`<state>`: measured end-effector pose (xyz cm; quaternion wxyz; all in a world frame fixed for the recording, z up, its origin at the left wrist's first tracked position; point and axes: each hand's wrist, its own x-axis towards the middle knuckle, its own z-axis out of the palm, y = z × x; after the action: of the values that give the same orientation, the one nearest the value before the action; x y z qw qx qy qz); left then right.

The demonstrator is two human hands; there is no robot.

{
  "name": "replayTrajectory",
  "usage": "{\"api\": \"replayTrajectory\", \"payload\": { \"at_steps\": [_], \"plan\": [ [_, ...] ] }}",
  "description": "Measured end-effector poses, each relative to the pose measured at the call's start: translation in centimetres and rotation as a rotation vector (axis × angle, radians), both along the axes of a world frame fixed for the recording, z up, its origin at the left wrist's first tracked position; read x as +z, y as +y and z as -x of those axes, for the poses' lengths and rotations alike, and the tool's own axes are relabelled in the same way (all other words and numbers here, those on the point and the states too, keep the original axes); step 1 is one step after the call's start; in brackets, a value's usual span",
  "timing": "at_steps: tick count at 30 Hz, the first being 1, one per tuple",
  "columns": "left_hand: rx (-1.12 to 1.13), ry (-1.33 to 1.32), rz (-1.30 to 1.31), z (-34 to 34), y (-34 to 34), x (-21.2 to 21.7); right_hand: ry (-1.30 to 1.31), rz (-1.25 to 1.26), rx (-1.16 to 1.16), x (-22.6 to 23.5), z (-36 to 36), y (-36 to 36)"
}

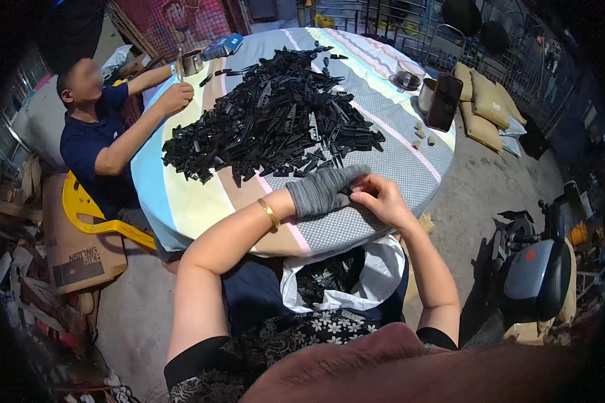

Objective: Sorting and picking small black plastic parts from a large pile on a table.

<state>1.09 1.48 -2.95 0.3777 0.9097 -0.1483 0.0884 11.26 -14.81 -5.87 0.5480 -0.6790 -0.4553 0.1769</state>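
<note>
white bag in lap | gloved left hand, right hand: fingers pinch small black part | black pile beyond

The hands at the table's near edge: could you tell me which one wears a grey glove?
The left hand wears the grey knit glove, with a gold bangle at its wrist; the right hand beside it is bare.

concrete floor, yellow chair, wire fencing
</note>
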Motion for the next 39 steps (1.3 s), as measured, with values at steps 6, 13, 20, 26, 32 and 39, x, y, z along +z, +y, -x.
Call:
{"api": "replayTrajectory", "payload": {
  "at_steps": [6,13,20,26,32,39],
  "plan": [
    [-0.057,0.008,-0.120,0.9,-0.7,0.3,-0.194,0.261,0.024,0.9,0.7,-0.5],
    [0.511,-0.419,-0.329,0.8,4.0,0.8,-0.011,0.252,0.217,2.3,1.2,-4.5],
    [1.123,-0.118,-0.711,-1.5,8.1,1.0,-0.513,0.357,0.463,4.4,3.2,-4.6],
    [1.098,-0.037,-0.854,-2.0,9.3,0.6,-0.669,0.147,-0.255,3.0,-3.4,0.2],
    [0.869,-0.143,-0.694,-1.9,9.7,-0.4,-0.879,0.177,-0.391,-0.6,-8.3,4.0],
    [0.764,-0.130,-0.777,-0.7,7.5,0.1,-0.895,0.298,-0.360,1.0,-4.3,2.3]
  ]
}}
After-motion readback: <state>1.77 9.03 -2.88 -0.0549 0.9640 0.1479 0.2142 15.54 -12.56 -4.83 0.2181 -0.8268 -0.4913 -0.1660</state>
